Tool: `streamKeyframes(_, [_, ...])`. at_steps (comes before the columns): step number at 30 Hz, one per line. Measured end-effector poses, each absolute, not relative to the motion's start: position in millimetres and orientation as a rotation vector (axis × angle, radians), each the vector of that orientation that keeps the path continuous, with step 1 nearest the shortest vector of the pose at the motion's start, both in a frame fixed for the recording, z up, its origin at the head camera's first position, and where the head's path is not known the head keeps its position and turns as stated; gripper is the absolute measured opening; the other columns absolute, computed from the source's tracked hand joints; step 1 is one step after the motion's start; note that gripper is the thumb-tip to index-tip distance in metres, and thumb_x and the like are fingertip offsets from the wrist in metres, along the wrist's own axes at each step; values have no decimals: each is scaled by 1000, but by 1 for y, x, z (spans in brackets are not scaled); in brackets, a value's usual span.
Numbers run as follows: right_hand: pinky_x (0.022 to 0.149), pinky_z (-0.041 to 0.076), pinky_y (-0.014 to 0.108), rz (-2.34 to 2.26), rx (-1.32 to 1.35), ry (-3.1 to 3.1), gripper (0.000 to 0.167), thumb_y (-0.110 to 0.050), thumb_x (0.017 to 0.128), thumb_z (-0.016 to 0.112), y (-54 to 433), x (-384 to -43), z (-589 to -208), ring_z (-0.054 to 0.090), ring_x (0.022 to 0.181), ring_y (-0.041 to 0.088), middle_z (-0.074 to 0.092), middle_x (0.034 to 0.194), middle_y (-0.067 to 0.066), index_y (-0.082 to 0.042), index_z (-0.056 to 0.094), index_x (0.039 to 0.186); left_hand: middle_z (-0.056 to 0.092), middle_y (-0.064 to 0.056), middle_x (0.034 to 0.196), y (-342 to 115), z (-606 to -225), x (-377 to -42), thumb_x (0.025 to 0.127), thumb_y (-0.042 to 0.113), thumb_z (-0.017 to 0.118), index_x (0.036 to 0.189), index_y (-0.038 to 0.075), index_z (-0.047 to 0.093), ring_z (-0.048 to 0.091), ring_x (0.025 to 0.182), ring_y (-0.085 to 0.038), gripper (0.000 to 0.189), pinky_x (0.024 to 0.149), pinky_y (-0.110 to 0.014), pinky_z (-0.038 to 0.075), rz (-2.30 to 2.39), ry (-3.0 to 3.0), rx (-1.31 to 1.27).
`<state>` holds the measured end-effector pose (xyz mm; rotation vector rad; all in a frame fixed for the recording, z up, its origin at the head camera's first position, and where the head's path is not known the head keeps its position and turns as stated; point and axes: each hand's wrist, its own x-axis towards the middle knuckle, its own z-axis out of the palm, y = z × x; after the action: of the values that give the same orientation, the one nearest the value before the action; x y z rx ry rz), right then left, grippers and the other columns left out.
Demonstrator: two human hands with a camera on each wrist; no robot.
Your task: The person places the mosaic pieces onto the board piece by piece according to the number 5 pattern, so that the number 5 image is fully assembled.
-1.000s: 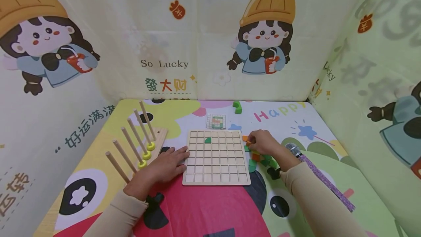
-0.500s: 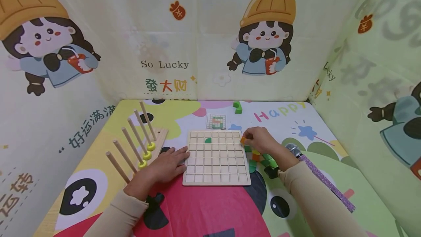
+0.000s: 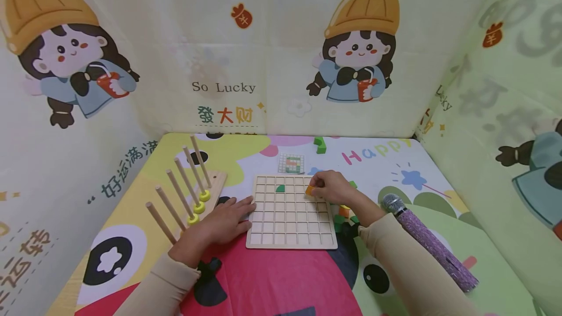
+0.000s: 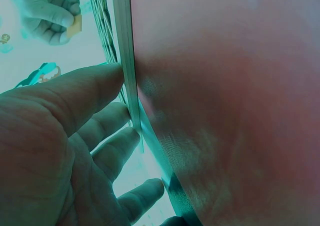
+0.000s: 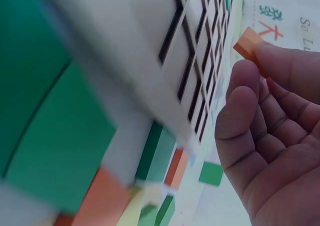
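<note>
A light wooden grid board [image 3: 290, 223] lies on the table, with one green rounded piece [image 3: 280, 188] in a cell of its second row from the back. My left hand [image 3: 228, 219] rests at the board's left side, fingers fairly straight; in the left wrist view its fingertips touch the board's edge [image 4: 126, 51]. Between thumb and fingers, my right hand [image 3: 332, 191] pinches a small orange block [image 5: 248, 42] above the board's back right part. Loose green and orange blocks [image 3: 344, 212] lie right of the board, partly hidden under the right forearm.
A wooden peg stand [image 3: 218, 179] with several upright rods and yellow rings stands at the left. Behind the board lie a printed grid card [image 3: 291, 164] and a green arched block [image 3: 320, 145]. A purple glittery microphone [image 3: 430, 243] lies at the right.
My right hand has picked the orange block from the loose pieces and carried it left over the board. The left hand stays at the board's edge. The head view has shifted slightly.
</note>
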<state>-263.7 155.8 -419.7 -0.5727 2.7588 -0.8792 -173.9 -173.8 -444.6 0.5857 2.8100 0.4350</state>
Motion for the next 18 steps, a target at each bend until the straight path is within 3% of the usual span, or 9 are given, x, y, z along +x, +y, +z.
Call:
streamKeyframes(11, [72, 48, 29, -948, -718, 2664, 4, -12, 96, 72, 120, -271, -422, 57, 77, 12, 68, 85, -1, -9, 71, 98, 39, -9, 166, -174, -444, -174, 100, 31, 66, 155, 15, 50, 33, 151, -50, 59, 120, -65, 31, 423, 2812, 591])
streamKeyframes(18, [80, 51, 30, -882, -735, 2639, 5, -10, 96, 71, 95, -273, -426, 58, 84, 13, 71, 92, -1, -9, 72, 101, 39, -8, 167, -173, -444, -175, 101, 31, 65, 155, 15, 50, 33, 150, -50, 58, 120, -65, 31, 440, 2800, 592])
